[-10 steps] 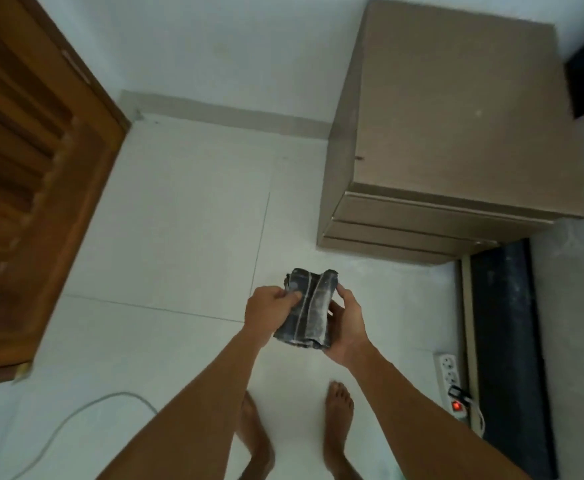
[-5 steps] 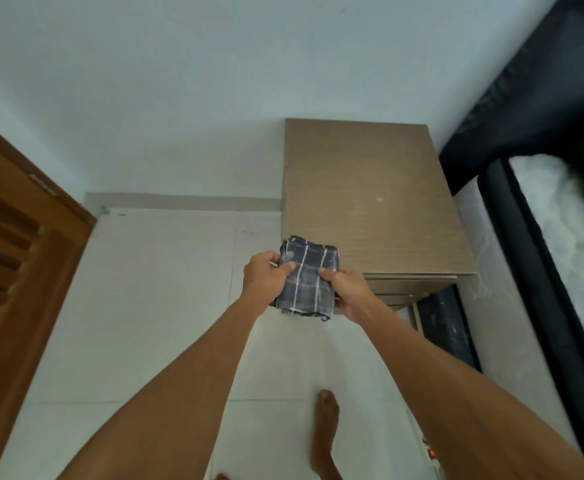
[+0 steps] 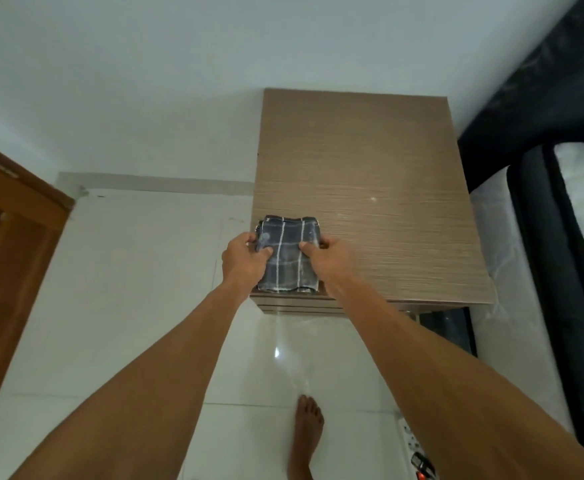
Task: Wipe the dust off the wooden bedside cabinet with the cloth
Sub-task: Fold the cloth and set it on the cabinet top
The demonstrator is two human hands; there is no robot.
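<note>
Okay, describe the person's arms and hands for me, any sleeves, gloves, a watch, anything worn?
Nothing worn shows. The left hand and right hand are ungloved, with no watch or band at either wrist. Both forearms are uncovered down to the picture's bottom edge, so no sleeve comes into view.

both hands (image 3: 245,263) (image 3: 330,263) hold folded cloth (image 3: 289,254) on cabinet (image 3: 387,188) corner.
</note>
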